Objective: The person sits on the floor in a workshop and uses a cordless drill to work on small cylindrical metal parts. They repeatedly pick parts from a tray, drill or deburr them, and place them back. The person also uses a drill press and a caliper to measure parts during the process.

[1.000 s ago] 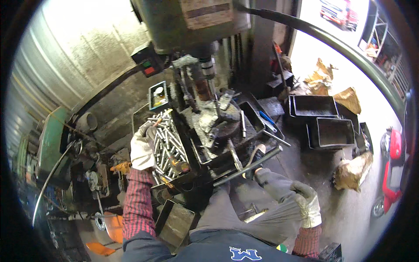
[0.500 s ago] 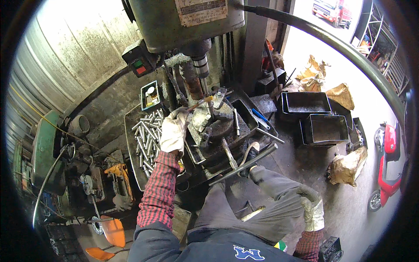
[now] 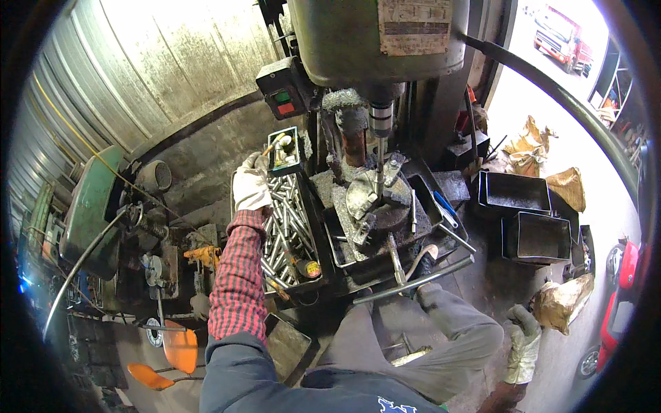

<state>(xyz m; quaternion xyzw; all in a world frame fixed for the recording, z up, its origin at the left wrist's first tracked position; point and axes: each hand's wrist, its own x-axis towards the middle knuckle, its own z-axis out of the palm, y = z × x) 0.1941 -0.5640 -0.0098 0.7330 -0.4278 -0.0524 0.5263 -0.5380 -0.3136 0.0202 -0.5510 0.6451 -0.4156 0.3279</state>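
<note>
A tray of metal rods, shiny, grey and piled crosswise, is lying at nine o'clock of the drill press table. The gloved left hand is reaching over the tray's far end toward a small box; whether its fingers are gripping anything cannot be told. The rods are overlapping too much to count. The gloved right hand is hanging loosely open at five o'clock, holding nothing. Two dark bins are sitting at three o'clock.

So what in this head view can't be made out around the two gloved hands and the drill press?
- Left hand: its fingertips reach into the small green box; too small to tell what they grip.
- Right hand: near the lower rim, fisheye-bent; palm side hidden.
- Drill bit: tip hidden among metal pieces on the press table.
- Tray of metal rods: near end covered by the plaid sleeve.
</note>
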